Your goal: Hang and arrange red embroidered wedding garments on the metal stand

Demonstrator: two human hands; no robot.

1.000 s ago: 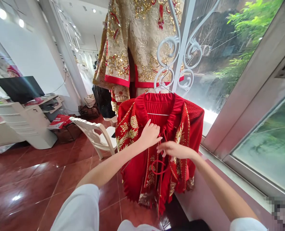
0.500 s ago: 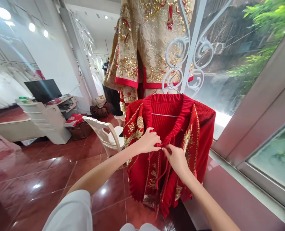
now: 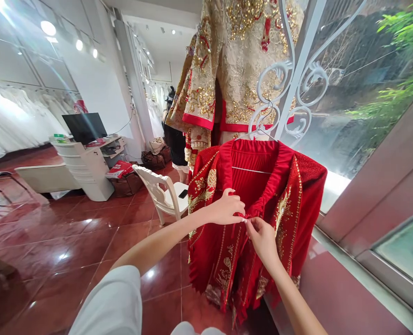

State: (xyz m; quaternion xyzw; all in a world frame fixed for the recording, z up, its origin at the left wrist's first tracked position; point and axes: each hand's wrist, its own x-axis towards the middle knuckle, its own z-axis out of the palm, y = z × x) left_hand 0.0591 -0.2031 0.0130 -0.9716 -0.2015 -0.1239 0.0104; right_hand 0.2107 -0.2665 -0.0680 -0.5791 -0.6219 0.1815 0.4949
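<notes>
A red jacket with gold embroidery [image 3: 290, 204] hangs on a hanger [image 3: 262, 132] hooked to a white scrollwork rack [image 3: 290, 79]. My left hand [image 3: 227, 209] pinches the left front edge of the jacket at chest height. My right hand [image 3: 262, 237] pinches the thin red tie cord at the same spot, fingertips touching the left hand's. Both hands are closed on the front fastening. The cord's end is hidden behind my fingers.
A gold and cream embroidered robe [image 3: 234, 70] hangs above and behind. A white plastic chair [image 3: 160, 193] with a phone on its seat stands to the left. Further left a white desk [image 3: 87, 163] carries a monitor [image 3: 84, 126]. A window [image 3: 367, 93] and ledge run along the right.
My right hand came up from lower on the jacket front to meet the left at the fastening. The loose cord loop is now drawn up. The view has shifted left.
</notes>
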